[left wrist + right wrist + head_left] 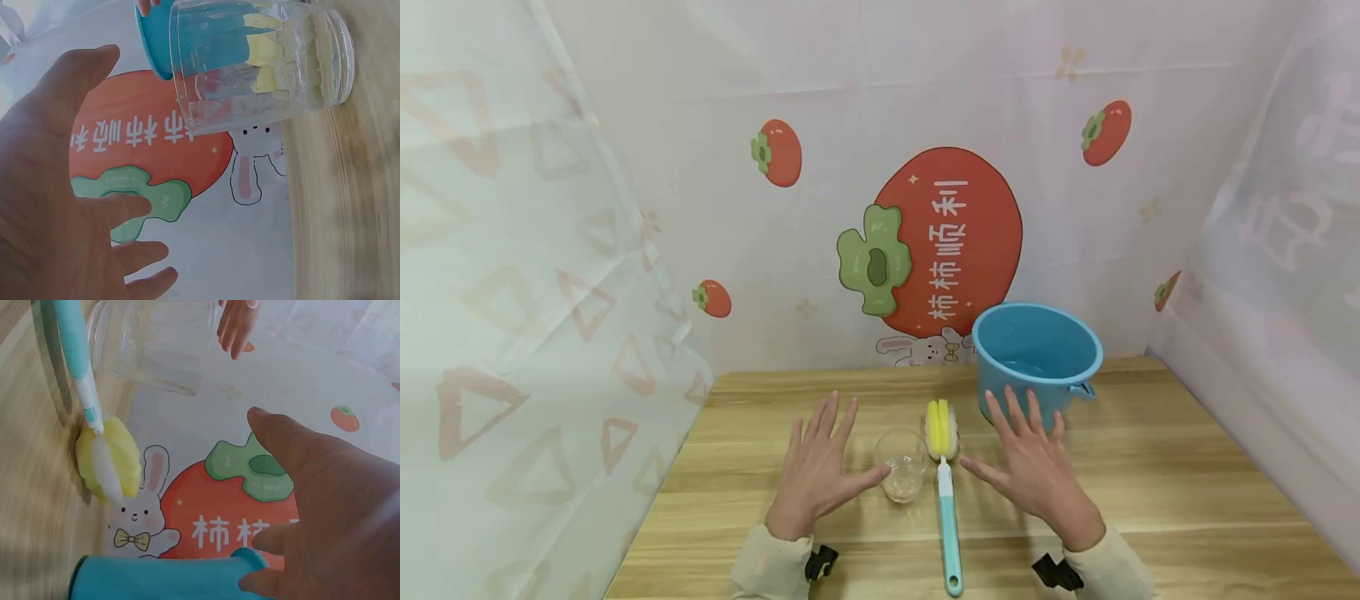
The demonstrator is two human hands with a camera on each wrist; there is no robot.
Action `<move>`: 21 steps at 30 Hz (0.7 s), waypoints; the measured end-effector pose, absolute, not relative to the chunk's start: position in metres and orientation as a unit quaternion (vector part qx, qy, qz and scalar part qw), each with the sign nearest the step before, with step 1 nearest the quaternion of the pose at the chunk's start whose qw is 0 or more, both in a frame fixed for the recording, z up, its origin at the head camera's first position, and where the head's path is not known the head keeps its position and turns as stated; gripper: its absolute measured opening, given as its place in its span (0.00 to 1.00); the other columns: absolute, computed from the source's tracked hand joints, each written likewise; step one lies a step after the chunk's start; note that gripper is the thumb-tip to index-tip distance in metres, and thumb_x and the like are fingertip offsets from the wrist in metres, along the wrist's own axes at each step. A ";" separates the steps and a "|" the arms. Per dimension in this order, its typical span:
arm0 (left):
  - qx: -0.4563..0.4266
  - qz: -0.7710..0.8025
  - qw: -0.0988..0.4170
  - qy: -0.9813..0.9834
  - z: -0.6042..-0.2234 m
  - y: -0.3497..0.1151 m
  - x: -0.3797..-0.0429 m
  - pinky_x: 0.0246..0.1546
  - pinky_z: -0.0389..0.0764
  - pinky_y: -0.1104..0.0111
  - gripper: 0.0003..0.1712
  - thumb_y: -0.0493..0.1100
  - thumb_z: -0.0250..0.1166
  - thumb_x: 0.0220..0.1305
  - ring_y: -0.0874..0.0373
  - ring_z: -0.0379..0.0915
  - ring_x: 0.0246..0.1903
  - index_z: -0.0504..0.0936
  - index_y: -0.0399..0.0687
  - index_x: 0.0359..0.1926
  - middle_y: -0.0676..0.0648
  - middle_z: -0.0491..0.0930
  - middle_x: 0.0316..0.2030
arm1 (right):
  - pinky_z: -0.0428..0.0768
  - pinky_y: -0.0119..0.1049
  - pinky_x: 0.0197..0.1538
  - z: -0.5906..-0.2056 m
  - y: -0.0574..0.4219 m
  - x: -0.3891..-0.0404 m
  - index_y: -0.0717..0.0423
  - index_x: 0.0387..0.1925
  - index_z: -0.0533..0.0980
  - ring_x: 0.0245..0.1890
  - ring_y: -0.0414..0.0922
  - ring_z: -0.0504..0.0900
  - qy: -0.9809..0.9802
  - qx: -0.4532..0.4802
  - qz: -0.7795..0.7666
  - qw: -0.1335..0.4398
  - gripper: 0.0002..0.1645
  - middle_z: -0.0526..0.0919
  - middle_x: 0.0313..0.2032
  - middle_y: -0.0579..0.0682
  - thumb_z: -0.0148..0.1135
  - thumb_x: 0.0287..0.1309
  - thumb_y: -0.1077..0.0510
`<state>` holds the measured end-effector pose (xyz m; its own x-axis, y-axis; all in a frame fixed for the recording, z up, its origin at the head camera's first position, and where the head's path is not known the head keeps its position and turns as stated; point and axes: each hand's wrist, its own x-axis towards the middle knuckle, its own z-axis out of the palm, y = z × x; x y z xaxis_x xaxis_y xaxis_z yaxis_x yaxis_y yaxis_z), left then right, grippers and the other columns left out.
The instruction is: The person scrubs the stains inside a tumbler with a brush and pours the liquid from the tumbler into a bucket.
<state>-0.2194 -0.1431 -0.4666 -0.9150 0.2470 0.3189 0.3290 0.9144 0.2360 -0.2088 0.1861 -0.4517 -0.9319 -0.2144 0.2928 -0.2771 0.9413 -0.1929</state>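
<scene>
A clear glass cup (902,468) stands upright on the wooden table, and my left hand (822,475) is spread just left of it, the thumb overlapping its side in the head view. To the cup's right lies a bottle brush with a teal and white handle (949,521) and a yellow and white sponge head (942,429). Over the table right of the brush hovers my right hand (1033,467), fingers spread and holding nothing. Its fingertips overlap the front of a blue bucket (1037,354). In the left wrist view the glass (262,69) appears apart from the thumb.
The bucket is at the back right of the wooden table (1157,467), its handle lug facing right. Behind the table hangs a white cloth (715,217) printed with red persimmons and a rabbit. Similar pale cloths enclose the left and right sides.
</scene>
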 end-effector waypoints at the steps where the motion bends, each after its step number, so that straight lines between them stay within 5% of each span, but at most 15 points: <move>1: -0.152 -0.144 0.145 -0.967 -0.466 -0.143 -0.220 0.77 0.54 0.33 0.64 0.83 0.62 0.56 0.41 0.50 0.83 0.58 0.53 0.83 0.40 0.54 0.83 | 0.53 0.85 0.69 -0.451 0.186 -0.209 0.51 0.83 0.56 0.80 0.75 0.51 -0.976 0.127 0.120 0.132 0.62 0.57 0.81 0.65 0.63 0.60 0.22; 9: -0.173 -0.211 0.137 -0.952 -0.466 -0.148 -0.222 0.76 0.65 0.42 0.63 0.78 0.66 0.59 0.39 0.59 0.79 0.61 0.42 0.81 0.38 0.61 0.80 | 0.65 0.78 0.69 -0.448 0.183 -0.207 0.55 0.83 0.55 0.80 0.73 0.54 -0.957 0.177 0.202 0.110 0.58 0.54 0.82 0.65 0.73 0.63 0.38; 21: -0.192 -0.291 0.087 -0.933 -0.465 -0.146 -0.226 0.76 0.68 0.45 0.61 0.75 0.70 0.59 0.43 0.62 0.78 0.62 0.45 0.81 0.42 0.64 0.80 | 0.83 0.57 0.61 -0.443 0.178 -0.214 0.65 0.69 0.73 0.62 0.61 0.84 -0.917 0.287 0.226 0.162 0.40 0.82 0.63 0.63 0.78 0.61 0.51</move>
<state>-0.2255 -0.1456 -0.4648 -0.9110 0.3075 0.2749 0.4093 0.7565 0.5100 -0.2137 0.1777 -0.4433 -0.7829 -0.4524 0.4270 -0.5990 0.7336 -0.3211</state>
